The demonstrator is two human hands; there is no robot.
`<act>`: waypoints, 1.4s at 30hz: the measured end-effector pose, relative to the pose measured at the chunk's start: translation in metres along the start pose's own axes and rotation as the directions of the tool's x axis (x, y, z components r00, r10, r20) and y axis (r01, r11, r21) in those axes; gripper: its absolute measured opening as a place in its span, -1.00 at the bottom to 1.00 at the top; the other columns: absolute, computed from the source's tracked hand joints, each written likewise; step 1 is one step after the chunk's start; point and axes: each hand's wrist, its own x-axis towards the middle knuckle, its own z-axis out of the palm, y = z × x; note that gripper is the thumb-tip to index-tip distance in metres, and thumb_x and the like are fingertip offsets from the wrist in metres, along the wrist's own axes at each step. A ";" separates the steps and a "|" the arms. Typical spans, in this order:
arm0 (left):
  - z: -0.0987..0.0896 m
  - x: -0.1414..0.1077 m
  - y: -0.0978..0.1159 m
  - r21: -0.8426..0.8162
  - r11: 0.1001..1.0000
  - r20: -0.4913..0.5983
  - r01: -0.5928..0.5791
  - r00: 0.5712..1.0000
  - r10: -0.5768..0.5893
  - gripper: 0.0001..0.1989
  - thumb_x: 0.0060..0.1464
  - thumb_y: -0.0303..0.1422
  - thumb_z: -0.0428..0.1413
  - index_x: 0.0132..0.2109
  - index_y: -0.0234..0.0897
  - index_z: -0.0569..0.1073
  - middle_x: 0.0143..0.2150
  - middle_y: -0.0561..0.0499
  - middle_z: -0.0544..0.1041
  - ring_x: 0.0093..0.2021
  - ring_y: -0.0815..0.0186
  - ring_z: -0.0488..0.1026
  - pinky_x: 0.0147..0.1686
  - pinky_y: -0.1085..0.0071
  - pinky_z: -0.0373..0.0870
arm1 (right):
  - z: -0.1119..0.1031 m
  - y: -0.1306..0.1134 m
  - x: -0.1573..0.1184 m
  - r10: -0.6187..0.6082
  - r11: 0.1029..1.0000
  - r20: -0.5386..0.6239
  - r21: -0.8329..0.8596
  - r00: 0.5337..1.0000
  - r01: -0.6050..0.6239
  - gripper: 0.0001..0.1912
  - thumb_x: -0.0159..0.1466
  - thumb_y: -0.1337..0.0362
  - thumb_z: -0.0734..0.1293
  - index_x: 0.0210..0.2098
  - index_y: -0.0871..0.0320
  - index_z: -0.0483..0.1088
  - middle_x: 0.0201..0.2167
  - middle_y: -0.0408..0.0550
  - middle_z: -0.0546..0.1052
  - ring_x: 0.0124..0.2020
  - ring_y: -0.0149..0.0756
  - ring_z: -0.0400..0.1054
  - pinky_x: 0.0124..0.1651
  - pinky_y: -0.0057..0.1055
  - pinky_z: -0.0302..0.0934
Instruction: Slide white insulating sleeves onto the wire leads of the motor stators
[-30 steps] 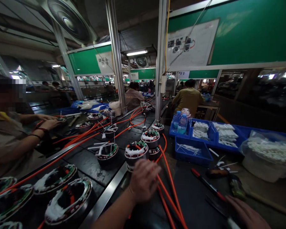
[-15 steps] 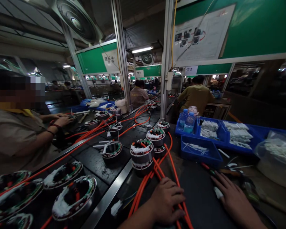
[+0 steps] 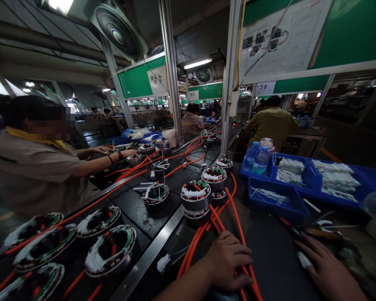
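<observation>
Long, glossy orange cables (image 3: 192,251) are running over the dark, flat worktop (image 3: 269,246), and from my far post I am seeing them pass close to my left hand (image 3: 228,261). This hand is lying palm down over the right-hand cables, with its fingers curling across them; orange is showing between the fingers. I cannot tell whether the grip is clamping a cable or only resting on it.

My right hand (image 3: 327,263) is lying low, well apart from the left one. Its thumb is standing away from the fingers, and a small white piece (image 3: 303,260) is sitting at the thumb's tip. I cannot tell if it is worn or pinched. Just beyond the fingertips, a slim tool with red and black handles (image 3: 286,223) is lying partly in shadow.

Farther out, two round metal rings with white tops (image 3: 196,204) are standing one upon the other, near the cables. A straight silver metal strip (image 3: 155,246) is crossing the worktop on their left, and more ring parts with white filling (image 3: 95,260) are lying beyond it. On the right side, a shallow blue plastic tray (image 3: 274,211) is holding thin white strips (image 3: 269,194). Across the worktop, a co-worker's hand (image 3: 127,154) is touching another ring.
</observation>
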 end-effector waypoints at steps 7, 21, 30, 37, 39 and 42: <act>-0.003 0.000 0.000 0.055 0.998 0.050 -0.011 0.999 0.008 -0.61 0.06 -0.03 -0.01 -0.07 -0.15 0.39 0.00 0.04 0.46 -0.10 0.28 0.35 -0.06 0.26 0.14 | 0.005 0.003 -0.003 0.013 0.999 0.033 -0.034 0.999 -0.012 -0.49 0.03 0.36 0.16 -0.02 0.18 0.40 0.17 0.06 0.22 0.10 0.01 0.18 0.05 -0.08 0.21; 0.000 -0.003 -0.001 0.045 0.999 0.022 -0.015 1.000 0.014 -0.61 0.06 -0.01 -0.01 -0.09 -0.15 0.40 -0.01 0.08 0.47 -0.11 0.31 0.35 -0.03 0.26 0.12 | 0.010 0.006 -0.004 0.031 0.999 0.058 -0.020 0.998 -0.030 -0.50 0.03 0.35 0.20 -0.01 0.14 0.40 0.17 0.04 0.21 0.11 -0.04 0.18 0.11 -0.11 0.14; -0.002 -0.003 -0.002 0.038 0.999 0.023 -0.028 0.999 0.028 -0.61 0.05 -0.04 0.02 -0.08 -0.16 0.39 -0.02 0.05 0.47 -0.10 0.29 0.37 -0.02 0.25 0.12 | 0.008 0.005 -0.004 0.022 0.999 0.047 -0.034 0.999 -0.020 -0.46 0.01 0.37 0.19 0.00 0.14 0.39 0.16 0.03 0.23 0.12 -0.02 0.17 0.09 -0.11 0.16; 0.000 -0.004 0.000 0.018 1.000 0.023 0.009 1.000 -0.010 -0.62 0.04 -0.05 0.03 -0.07 -0.15 0.38 -0.03 0.05 0.48 -0.10 0.27 0.36 -0.01 0.23 0.10 | 0.005 0.001 -0.002 0.012 0.998 0.064 -0.065 0.998 -0.008 -0.48 0.03 0.40 0.16 -0.02 0.15 0.40 0.17 0.07 0.21 0.10 -0.04 0.19 0.10 -0.11 0.16; 0.000 -0.004 -0.001 0.011 1.000 0.015 0.013 1.000 -0.014 -0.63 0.03 -0.06 0.04 -0.07 -0.13 0.38 -0.02 0.09 0.47 -0.10 0.29 0.35 -0.01 0.24 0.09 | 0.004 0.000 -0.002 0.019 0.997 0.072 -0.076 0.997 -0.013 -0.48 0.03 0.41 0.16 -0.02 0.15 0.40 0.17 0.08 0.22 0.10 -0.04 0.19 0.09 -0.12 0.16; 0.000 -0.005 -0.001 0.005 1.000 0.014 0.010 1.000 -0.010 -0.63 0.03 -0.06 0.06 -0.06 -0.13 0.37 -0.02 0.11 0.47 -0.10 0.30 0.35 -0.02 0.25 0.09 | 0.004 0.000 -0.003 0.017 0.997 0.067 -0.079 0.998 -0.012 -0.49 0.03 0.40 0.17 -0.02 0.15 0.41 0.17 0.07 0.21 0.11 -0.05 0.18 0.11 -0.12 0.14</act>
